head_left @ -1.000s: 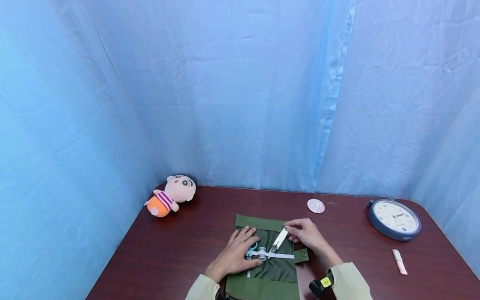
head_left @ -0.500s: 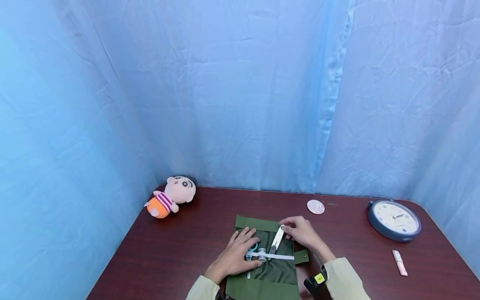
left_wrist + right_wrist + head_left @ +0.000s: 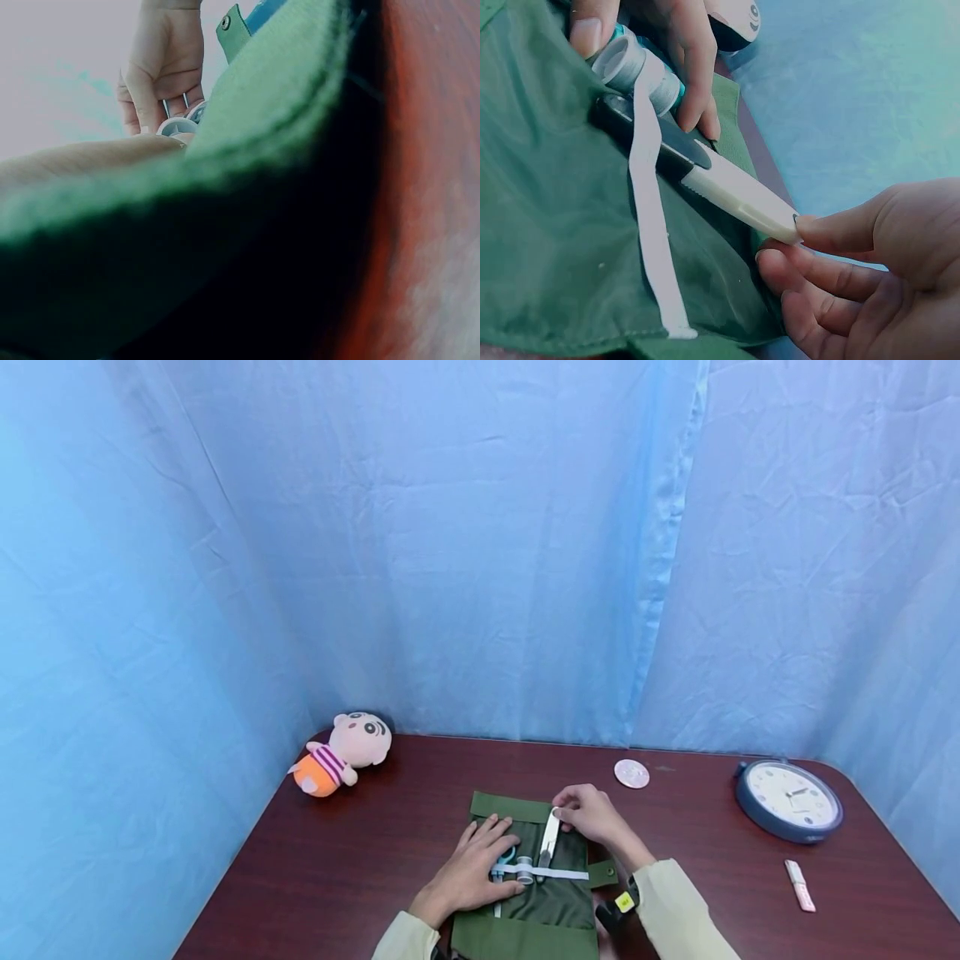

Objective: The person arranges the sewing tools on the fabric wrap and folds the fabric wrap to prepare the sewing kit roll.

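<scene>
A green fabric roll (image 3: pixel 540 935) lies unfolded with a white elastic strap (image 3: pixel 566 874) across its middle. Blue-handled scissors (image 3: pixel 500 868) and a spool of pale thread (image 3: pixel 524 870) sit under that strap. My left hand (image 3: pixel 474 864) rests on the roll's left side, fingers spread, thumb tip right by the spool. With thumb and fingertips, my right hand (image 3: pixel 592 817) pinches the far end of a white-and-grey utility knife (image 3: pixel 742 199). The knife's dark front end passes beneath the strap, just right of the spool.
A snap tab (image 3: pixel 602 872) sticks out from the roll's right edge. On the dark red table (image 3: pixel 360 868) are a plush doll (image 3: pixel 341 756) at back left, a pale disc (image 3: pixel 632 773), a round clock (image 3: pixel 789 799) and a white-and-pink stick-like item (image 3: pixel 799 885). Blue curtains (image 3: pixel 487 568) surround it.
My right hand has moved left with the knife's far end, so the knife now stands more upright along the roll, its front end staying at the strap. The left hand has stayed put.
</scene>
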Demonstrator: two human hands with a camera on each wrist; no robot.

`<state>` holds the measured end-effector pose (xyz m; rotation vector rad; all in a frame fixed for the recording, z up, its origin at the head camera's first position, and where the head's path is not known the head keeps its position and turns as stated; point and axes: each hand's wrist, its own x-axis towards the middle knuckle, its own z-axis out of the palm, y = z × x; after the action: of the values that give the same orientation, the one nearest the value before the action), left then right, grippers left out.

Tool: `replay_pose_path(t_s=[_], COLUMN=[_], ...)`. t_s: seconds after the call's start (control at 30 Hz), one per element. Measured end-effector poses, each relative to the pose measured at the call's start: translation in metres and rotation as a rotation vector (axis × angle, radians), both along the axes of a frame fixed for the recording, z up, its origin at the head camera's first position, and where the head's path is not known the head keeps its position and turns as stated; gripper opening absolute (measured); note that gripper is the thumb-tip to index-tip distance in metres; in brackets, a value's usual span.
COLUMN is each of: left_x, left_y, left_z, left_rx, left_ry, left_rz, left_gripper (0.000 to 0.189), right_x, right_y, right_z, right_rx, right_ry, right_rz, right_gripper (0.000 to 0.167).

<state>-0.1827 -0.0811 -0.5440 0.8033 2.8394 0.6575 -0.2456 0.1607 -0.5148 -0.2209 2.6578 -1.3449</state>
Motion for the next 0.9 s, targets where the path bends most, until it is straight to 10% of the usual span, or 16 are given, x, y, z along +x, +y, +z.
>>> replay_pose_path(t_s=[0.9], left_x=[0.0001], left_y=[0.0001], left_z=[0.0006], left_rx=[-0.014], left_ry=[-0.003], left_rz=[0.005], left_gripper=[0.061], right_x=[0.0059], right_y=[-0.0088], right_z=[-0.0009], right_rx=[0.004], right_ry=[0.008], right_rz=[0.140], right_gripper=[0.010])
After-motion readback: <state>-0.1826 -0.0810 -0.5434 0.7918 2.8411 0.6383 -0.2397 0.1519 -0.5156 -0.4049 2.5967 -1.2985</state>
